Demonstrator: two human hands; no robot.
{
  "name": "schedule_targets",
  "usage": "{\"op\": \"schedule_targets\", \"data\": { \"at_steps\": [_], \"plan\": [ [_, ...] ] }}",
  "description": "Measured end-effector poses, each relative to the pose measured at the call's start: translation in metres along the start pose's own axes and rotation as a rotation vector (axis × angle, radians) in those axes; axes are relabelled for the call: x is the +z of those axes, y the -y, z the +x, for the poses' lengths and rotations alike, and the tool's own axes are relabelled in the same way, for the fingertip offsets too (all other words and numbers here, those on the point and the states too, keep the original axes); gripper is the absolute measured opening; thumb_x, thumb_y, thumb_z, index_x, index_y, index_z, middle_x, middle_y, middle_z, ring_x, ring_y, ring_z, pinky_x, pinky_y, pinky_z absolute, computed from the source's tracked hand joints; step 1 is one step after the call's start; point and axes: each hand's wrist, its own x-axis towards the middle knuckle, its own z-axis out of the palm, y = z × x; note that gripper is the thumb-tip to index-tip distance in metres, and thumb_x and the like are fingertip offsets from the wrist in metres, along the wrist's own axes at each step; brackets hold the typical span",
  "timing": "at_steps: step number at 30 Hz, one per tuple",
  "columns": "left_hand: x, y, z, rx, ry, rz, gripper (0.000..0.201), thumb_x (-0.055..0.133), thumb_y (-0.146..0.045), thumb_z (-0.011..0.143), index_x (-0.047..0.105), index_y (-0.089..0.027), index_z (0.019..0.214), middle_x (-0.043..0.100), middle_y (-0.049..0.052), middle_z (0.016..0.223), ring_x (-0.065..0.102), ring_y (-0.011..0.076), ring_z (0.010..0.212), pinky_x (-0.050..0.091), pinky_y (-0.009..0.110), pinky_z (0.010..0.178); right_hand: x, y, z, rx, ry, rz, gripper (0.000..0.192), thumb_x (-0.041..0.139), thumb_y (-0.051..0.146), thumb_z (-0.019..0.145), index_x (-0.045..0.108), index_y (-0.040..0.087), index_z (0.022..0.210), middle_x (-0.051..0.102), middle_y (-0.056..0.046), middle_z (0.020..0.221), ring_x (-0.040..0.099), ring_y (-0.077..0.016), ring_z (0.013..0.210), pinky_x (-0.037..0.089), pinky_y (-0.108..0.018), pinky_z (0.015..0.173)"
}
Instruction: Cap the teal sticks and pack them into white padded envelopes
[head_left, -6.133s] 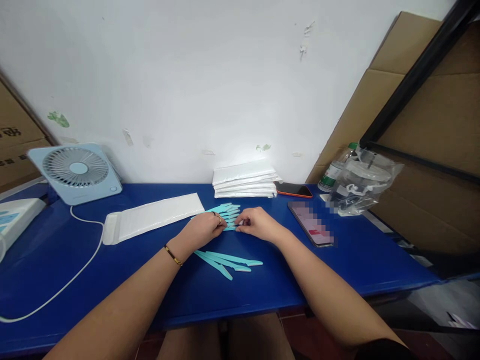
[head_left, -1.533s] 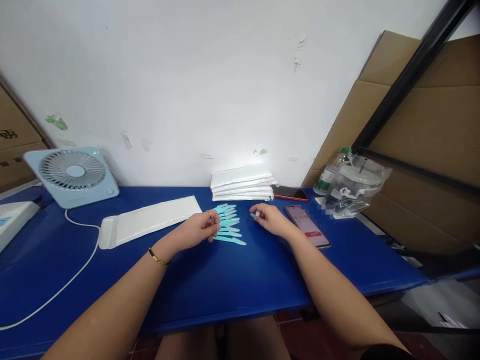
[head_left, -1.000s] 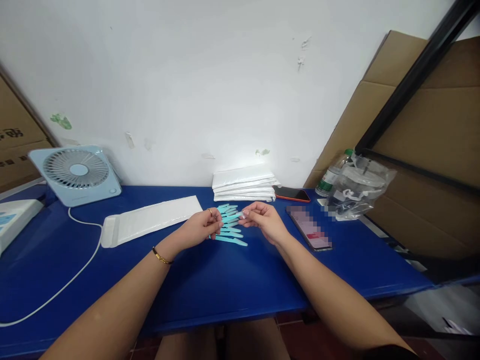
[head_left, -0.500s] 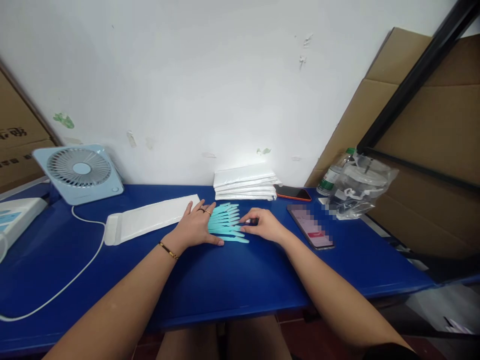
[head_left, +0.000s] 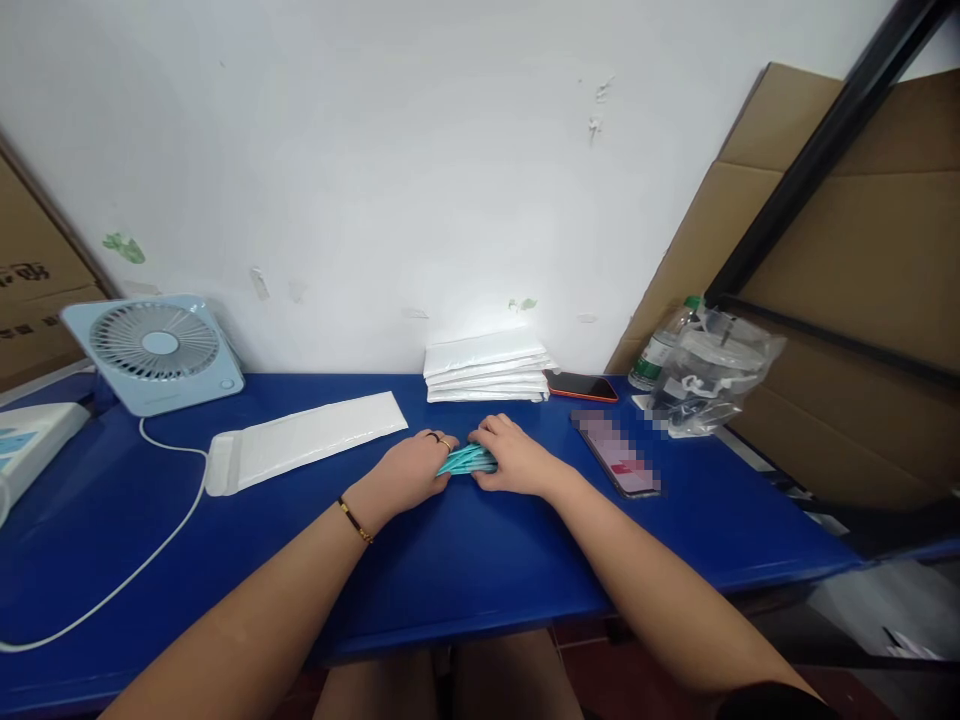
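Both my hands meet at the middle of the blue table [head_left: 465, 560]. My left hand [head_left: 411, 470] and my right hand [head_left: 512, 459] close from either side on a bunch of thin light-blue plastic sticks [head_left: 468, 460], pressed together into one bundle on the tabletop. Only the middle of the bundle shows between my fingers. My left hand wears rings and a thin gold bracelet at the wrist. A flat white padded envelope [head_left: 304, 438] lies just left of my left hand, with its flap end toward the left.
A stack of white envelopes [head_left: 487, 367] sits against the wall. An orange-edged phone [head_left: 583, 385] and a second phone [head_left: 618, 452] lie to the right. Further right stand a water bottle [head_left: 660, 345] and clear plastic bag [head_left: 712, 370]. A blue fan [head_left: 154, 350] with white cable stands left.
The sticks lay fanned out in a row under my spread left hand. Now both hands have swept them together into one tight bundle between my closed fingers.
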Motion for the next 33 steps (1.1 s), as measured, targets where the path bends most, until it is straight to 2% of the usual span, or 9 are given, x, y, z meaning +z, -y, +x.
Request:
{"op": "schedule_targets", "data": {
  "at_steps": [4,10,12,17,21,24,27,30,33],
  "plan": [
    [-0.002,-0.015,0.002,-0.091,0.043,0.107,0.021,0.051,-0.013,0.075,0.055,-0.015,0.095,0.06,0.01,0.094,0.056,0.0221,0.088,0.045,0.032,0.077,0.001,0.011,0.002,0.025,0.032,-0.181,0.027,0.057,0.032,0.071,0.053,0.017,0.093,0.049,-0.008,0.097,0.043,-0.0226,0.092,0.037,-0.034,0.077],
    [-0.01,-0.029,0.001,-0.157,0.093,0.15,0.021,0.048,-0.008,0.076,0.054,-0.012,0.095,0.059,0.012,0.096,0.056,0.0224,0.088,0.045,0.032,0.074,0.003,0.019,0.007,0.026,0.135,-0.27,0.03,0.055,0.035,0.071,0.049,0.015,0.092,0.053,-0.01,0.095,0.049,-0.0237,0.088,0.031,-0.036,0.078],
    [-0.017,-0.025,-0.002,-0.129,0.14,0.061,0.02,0.055,-0.016,0.074,0.055,-0.014,0.094,0.059,0.01,0.096,0.055,0.0226,0.09,0.045,0.031,0.075,0.003,0.019,0.008,0.028,0.145,-0.263,0.029,0.055,0.034,0.07,0.05,0.014,0.09,0.054,-0.01,0.095,0.05,-0.0242,0.088,0.03,-0.037,0.079],
    [-0.026,-0.017,-0.007,-0.083,0.213,-0.185,0.058,0.068,-0.059,0.054,0.056,-0.018,0.094,0.059,0.007,0.092,0.054,0.0265,0.091,0.046,0.032,0.071,0.001,0.02,0.009,-0.017,0.127,-0.242,0.024,0.056,0.029,0.068,0.051,0.015,0.087,0.059,-0.01,0.09,0.055,-0.0226,0.081,0.027,-0.038,0.081],
    [-0.011,-0.027,-0.001,-0.194,0.063,-0.037,0.032,0.063,-0.034,0.067,0.057,-0.016,0.093,0.062,0.01,0.092,0.055,0.028,0.091,0.045,0.035,0.074,0.002,0.027,0.01,-0.049,0.128,-0.255,0.026,0.054,0.023,0.07,0.049,0.014,0.095,0.062,-0.01,0.089,0.057,-0.0229,0.081,0.029,-0.037,0.08],
    [-0.002,-0.032,0.004,-0.256,0.03,0.066,0.016,0.053,-0.021,0.073,0.059,-0.015,0.087,0.064,0.012,0.088,0.059,0.0281,0.087,0.046,0.037,0.071,-0.002,0.033,0.009,-0.034,0.109,-0.267,0.027,0.053,0.021,0.071,0.051,0.014,0.098,0.062,-0.011,0.094,0.057,-0.0238,0.083,0.032,-0.035,0.076],
    [-0.003,-0.027,0.006,-0.255,0.034,0.064,0.017,0.048,-0.025,0.079,0.058,-0.016,0.089,0.065,0.011,0.087,0.062,0.0261,0.081,0.047,0.035,0.068,-0.018,0.031,0.003,-0.035,0.019,-0.169,0.029,0.059,0.026,0.071,0.055,0.017,0.099,0.062,-0.009,0.095,0.057,-0.0236,0.087,0.034,-0.035,0.08],
    [-0.008,-0.02,0.005,-0.241,0.001,0.055,0.022,0.048,-0.029,0.081,0.053,-0.017,0.099,0.066,0.01,0.088,0.063,0.0254,0.08,0.047,0.033,0.066,-0.038,0.02,-0.005,-0.062,-0.161,0.076,0.047,0.064,0.045,0.071,0.055,0.023,0.113,0.059,-0.007,0.11,0.053,-0.0245,0.102,0.034,-0.037,0.091],
    [-0.011,-0.019,0.005,-0.231,-0.016,0.061,0.019,0.049,-0.028,0.08,0.051,-0.02,0.097,0.066,0.008,0.084,0.064,0.0245,0.075,0.047,0.032,0.062,-0.04,0.006,-0.005,0.071,-0.412,0.393,0.041,0.044,0.05,0.087,0.058,0.023,0.114,0.06,-0.007,0.113,0.052,-0.0232,0.108,0.037,-0.037,0.092]
  ]
}}
